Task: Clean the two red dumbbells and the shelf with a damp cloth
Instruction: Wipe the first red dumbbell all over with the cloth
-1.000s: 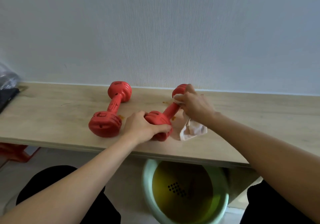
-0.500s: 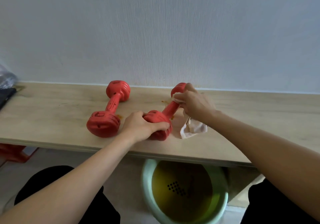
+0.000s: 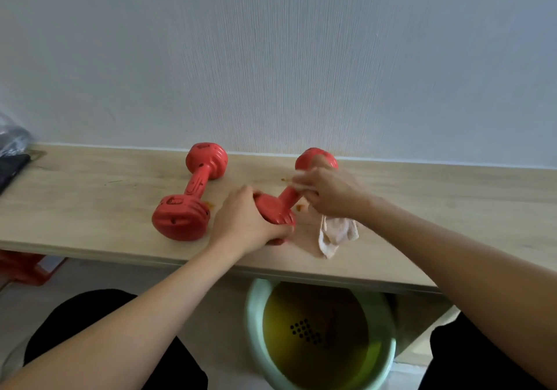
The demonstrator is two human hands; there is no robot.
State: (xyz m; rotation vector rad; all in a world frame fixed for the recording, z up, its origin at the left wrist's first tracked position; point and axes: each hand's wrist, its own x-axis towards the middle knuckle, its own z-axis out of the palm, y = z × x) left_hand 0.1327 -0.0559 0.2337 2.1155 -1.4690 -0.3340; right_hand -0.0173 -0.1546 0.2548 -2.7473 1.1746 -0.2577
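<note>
Two red dumbbells lie on the light wooden shelf point(image 3: 90, 206) against the wall. The left dumbbell point(image 3: 193, 192) rests untouched. My left hand point(image 3: 244, 221) grips the near head of the right dumbbell point(image 3: 284, 200). My right hand point(image 3: 328, 192) holds a white cloth point(image 3: 336, 233) wrapped around that dumbbell's handle near its far head; the cloth's loose end hangs onto the shelf. Orange stains point(image 3: 298, 207) dot the shelf beside the dumbbells.
A pale green basin point(image 3: 256, 338) with yellowish water sits on the floor under the shelf's front edge. A dark bag point(image 3: 12, 148) lies at the shelf's far left. A red stool point(image 3: 24, 266) stands below left. My knees are at the bottom corners.
My right hand with the cloth has slid slightly down the handle from the far head. The left hand keeps its hold on the near head.
</note>
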